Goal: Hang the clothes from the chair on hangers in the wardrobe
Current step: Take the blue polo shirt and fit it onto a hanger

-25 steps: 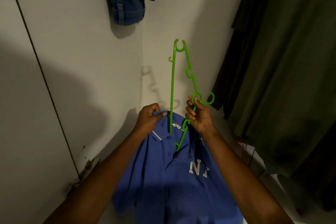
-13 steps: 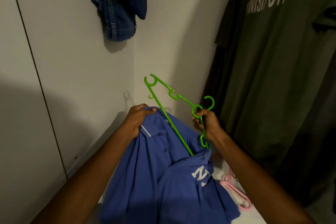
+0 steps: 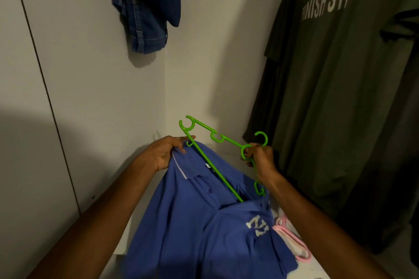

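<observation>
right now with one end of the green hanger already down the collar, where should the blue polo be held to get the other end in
Hold the blue polo shirt at its collar edge, where the left hand already pinches it, pulling up and left. The green hanger, gripped near its hook by the right hand, slants with its free end poking out beside that hand, so stretching the collar there likely lets it slip inside.

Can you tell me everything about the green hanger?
The green hanger looks like thin bright plastic, with a curved hook at the top and small notch hooks along its arms. It is tilted sideways. The right hand grips it just below the hook. One end is tucked inside the neck of the blue shirt; the other sticks out beside the left hand, which holds the shirt's collar.
</observation>
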{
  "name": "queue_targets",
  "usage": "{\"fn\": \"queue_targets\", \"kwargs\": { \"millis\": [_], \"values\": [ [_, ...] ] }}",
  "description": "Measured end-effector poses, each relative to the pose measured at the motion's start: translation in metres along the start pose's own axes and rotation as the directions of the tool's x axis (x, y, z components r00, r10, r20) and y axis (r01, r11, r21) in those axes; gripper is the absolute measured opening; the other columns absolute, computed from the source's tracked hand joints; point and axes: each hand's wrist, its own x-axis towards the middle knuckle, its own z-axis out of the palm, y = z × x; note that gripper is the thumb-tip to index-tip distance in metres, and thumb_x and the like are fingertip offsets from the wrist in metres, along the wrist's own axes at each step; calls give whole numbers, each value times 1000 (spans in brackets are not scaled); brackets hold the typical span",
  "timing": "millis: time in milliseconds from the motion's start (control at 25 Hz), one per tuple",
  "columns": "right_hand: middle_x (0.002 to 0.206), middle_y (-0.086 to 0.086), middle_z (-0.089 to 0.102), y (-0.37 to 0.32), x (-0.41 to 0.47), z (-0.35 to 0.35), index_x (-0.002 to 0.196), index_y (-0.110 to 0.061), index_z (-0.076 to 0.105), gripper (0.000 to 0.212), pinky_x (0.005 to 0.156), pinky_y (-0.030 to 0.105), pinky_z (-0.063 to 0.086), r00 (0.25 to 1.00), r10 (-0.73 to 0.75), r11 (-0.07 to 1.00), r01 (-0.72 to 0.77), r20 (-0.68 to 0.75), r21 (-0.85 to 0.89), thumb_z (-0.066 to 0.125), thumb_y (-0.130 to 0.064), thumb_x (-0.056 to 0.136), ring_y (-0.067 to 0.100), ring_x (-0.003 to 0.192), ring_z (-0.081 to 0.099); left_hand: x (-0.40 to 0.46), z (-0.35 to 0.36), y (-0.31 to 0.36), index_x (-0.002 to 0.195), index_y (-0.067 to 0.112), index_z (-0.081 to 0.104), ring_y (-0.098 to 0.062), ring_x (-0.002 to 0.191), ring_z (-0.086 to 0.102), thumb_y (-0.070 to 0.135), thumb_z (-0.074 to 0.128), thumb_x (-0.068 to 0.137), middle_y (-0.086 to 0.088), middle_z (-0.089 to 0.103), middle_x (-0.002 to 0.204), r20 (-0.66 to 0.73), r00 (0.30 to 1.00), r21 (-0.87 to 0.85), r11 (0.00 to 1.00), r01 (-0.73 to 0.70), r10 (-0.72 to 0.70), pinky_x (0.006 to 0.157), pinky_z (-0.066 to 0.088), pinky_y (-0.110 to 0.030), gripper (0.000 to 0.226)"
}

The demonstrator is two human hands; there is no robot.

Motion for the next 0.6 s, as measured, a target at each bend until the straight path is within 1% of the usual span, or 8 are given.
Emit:
{"fn": "queue_targets", "kwargs": {
  "millis": [120, 240, 280, 320, 400, 440, 520, 600],
  "values": [
    [72, 8, 72, 2, 0, 0, 105, -12, 64, 36, 46, 22, 43, 998, -49, 999, 49, -35, 1, 51, 11, 81, 20, 61, 64, 7, -9, -4, 84, 3, 76, -28, 86, 67, -12, 49, 81, -15, 75, 96, -219, 949, 503, 860, -89, 227, 65, 57, -29, 31],
    [60, 3, 68, 0, -4, 5, 102, -9, 60, 40, 45, 21, 40, 999, -24, 999, 25, 26, -22, 50, 17, 73, 19, 53, 63, 3, -24, -5, 94, -1, 64, -27, 90, 68, 19, 65, 86, -6, 66, 92, -231, 894, 941, 323, 104, 385, 65, 50, -32, 21],
    [59, 3, 68, -1, -6, 6, 99, -11, 58, 39, 44, 21, 40, 999, -23, 999, 24, 29, -22, 51, 17, 73, 20, 53, 63, 0, -26, -6, 95, 2, 59, -26, 85, 68, 20, 64, 90, -6, 64, 93, -265, 894, 947, 273, 170, 362, 61, 48, -29, 20],
    [59, 3, 68, -1, -9, 7, 97, -13, 56, 37, 43, 21, 39, 999, -27, 999, 28, 34, -26, 51, 16, 74, 21, 54, 64, -1, -29, -9, 93, 2, 57, -25, 75, 69, 17, 64, 91, -10, 67, 92, -307, 897, 920, 340, 195, 317, 54, 48, -28, 17],
    [58, 3, 68, 3, -18, 14, 92, -16, 52, 35, 43, 21, 37, 997, -36, 999, 39, 68, -35, 51, 15, 76, 21, 55, 63, -1, -31, -9, 97, -4, 60, -30, 64, 69, 1, 64, 89, -23, 68, 87, -422, 900, 627, 753, 199, 114, 50, 55, -34, 10],
    [58, 4, 67, 6, -22, 18, 90, -16, 52, 35, 43, 22, 37, 996, -44, 998, 47, 76, -35, 50, 16, 76, 21, 54, 63, -3, -31, -7, 99, -6, 60, -34, 69, 68, -8, 60, 90, -24, 66, 90, -424, 905, 408, 889, 208, -17, 60, 59, -42, 10],
    [55, 4, 66, 8, -26, 24, 87, -16, 53, 35, 42, 22, 37, 997, -58, 998, 59, 52, -16, 47, 17, 75, 21, 53, 62, -4, -31, -3, 96, -3, 59, -37, 80, 64, -14, 49, 93, -21, 62, 95, -390, 909, 150, 963, 223, -149, 81, 54, -48, 16],
    [54, 6, 64, 6, -29, 24, 83, -15, 51, 36, 44, 22, 37, 997, -48, 999, 48, 61, 3, 46, 19, 72, 21, 53, 61, -3, -31, -5, 92, 0, 59, -35, 81, 61, -8, 43, 98, -18, 64, 90, -378, 906, 62, 972, 228, -189, 80, 51, -49, 19]
  ]
}}
